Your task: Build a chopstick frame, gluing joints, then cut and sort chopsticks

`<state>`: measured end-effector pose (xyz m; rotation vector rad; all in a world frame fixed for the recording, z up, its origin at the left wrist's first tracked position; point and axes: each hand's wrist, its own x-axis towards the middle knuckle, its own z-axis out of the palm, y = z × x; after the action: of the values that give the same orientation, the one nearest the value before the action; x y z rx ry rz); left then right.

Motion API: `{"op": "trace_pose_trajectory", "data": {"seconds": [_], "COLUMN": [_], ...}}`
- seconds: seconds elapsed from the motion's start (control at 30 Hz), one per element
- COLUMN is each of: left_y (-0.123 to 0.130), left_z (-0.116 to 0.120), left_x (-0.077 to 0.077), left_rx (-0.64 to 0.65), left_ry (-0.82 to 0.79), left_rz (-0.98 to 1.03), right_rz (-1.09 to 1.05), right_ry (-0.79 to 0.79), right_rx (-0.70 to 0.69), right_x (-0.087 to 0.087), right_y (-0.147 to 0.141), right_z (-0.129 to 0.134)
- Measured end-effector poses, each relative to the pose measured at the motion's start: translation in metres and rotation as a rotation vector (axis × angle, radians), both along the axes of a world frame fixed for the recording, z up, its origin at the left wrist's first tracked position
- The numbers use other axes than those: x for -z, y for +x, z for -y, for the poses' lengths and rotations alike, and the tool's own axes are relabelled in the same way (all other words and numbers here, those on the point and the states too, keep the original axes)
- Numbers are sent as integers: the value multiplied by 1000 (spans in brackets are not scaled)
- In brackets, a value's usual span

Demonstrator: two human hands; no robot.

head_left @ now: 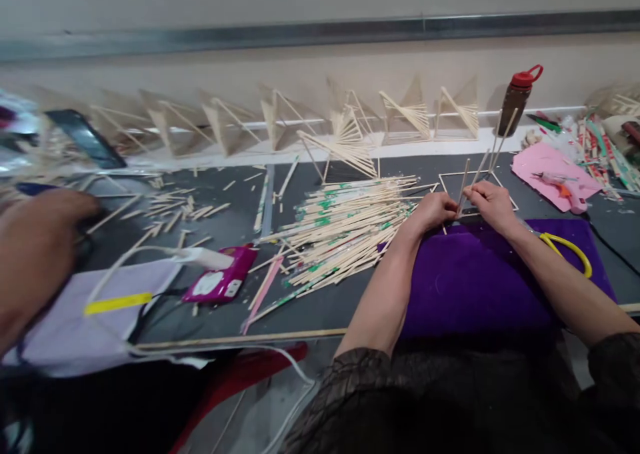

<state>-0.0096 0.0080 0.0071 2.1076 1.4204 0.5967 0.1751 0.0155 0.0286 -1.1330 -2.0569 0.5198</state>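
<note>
On my desk (pixel 315 311): cloth (pixel 470 281), lying before me; scissors (pixel 567 241), resting on its right part. Stick pile (pixel 350 227), lying left of the cloth; packet (pixel 223 275), farther left. Stick frames (pixel 407 114), standing behind in a row. Glue gun (pixel 565 189), lying on paper (pixel 535 164), right.

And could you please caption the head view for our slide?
Left hand and right hand at thin raised sticks, beside a purple cloth.

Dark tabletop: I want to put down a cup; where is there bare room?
The front strip bordered by the stick pile, the left forearm and wooden edge is bare; a smaller patch lies between the purple packet and that edge. Crowded: the stick pile and the right side, around the pink sheet.
</note>
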Motion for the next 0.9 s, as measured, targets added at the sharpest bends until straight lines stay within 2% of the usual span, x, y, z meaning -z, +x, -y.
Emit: {"op": "trace_pose_trajectory", "data": {"seconds": [0.23,0.47,0.6,0.9], "left_y": [-9,-13,-13,-13], "left_z": [1,0,4,4], "left_x": [-4,-1,-3,-11], "left_rx": [57,-45,-133,-104], "left_ry": [-42,-123,-162,-100], "left_rz": [14,163,135,96], "right_rz": [-34,-32,-17,7], "right_ry": [54,66,62,44], "right_rx": [-14,-31,-22,-22], "right_x": [5,8,8,5], "right_y": [-1,-1,-2,-2], "right_z": [-2,-7,-7,-6]}}
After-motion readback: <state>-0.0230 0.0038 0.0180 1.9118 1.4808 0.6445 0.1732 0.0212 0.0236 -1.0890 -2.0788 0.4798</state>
